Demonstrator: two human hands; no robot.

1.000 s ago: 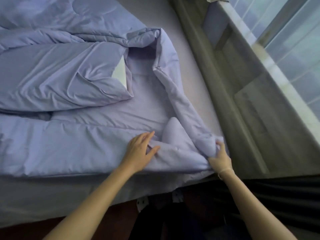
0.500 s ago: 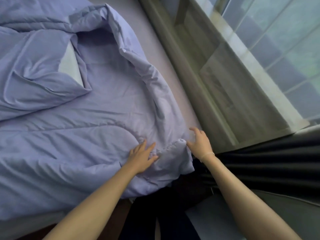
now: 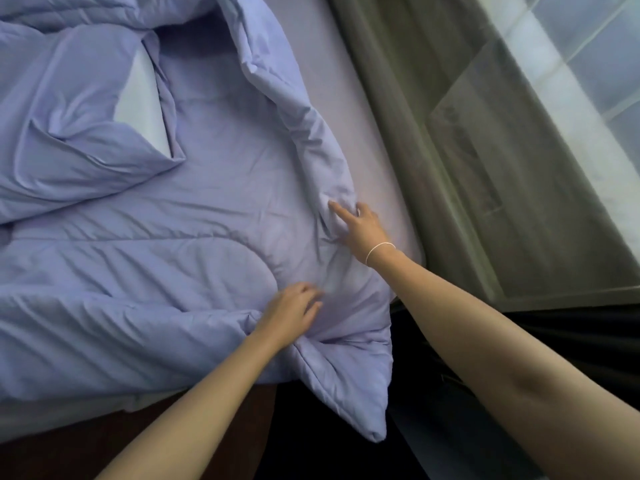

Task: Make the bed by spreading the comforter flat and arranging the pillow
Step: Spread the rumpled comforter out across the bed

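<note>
Comforter lies rumpled on the mattress beside a sheer curtain.

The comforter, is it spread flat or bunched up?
Bunched up. The comforter is folded over at top left and rolled along its right edge.

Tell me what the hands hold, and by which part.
Right hand grips the comforter by its bunched side edge; left hand only presses near the corner.
</note>
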